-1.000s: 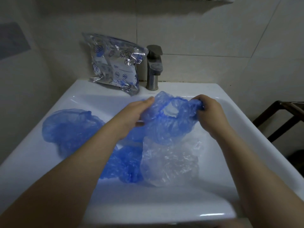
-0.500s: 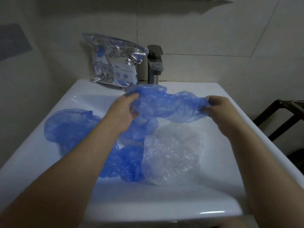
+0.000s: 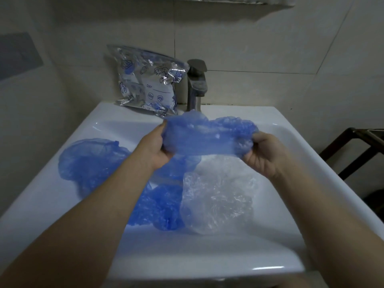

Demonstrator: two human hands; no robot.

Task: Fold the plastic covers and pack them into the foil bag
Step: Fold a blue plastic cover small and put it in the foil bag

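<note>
Overall: white sink (image 3: 291, 142), tiled wall (image 3: 249, 38), steel faucet (image 3: 196, 84).

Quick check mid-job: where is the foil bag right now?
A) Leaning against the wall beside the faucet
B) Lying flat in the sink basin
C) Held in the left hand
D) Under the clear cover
A: the foil bag stands propped against the tiled wall, left of the faucet, while both hands hold a blue cover.

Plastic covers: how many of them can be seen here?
4, perhaps more hidden. Held blue cover stretched between both hands; large blue cover in the sink's left; crumpled blue cover near the front; clear cover beside it.
</note>
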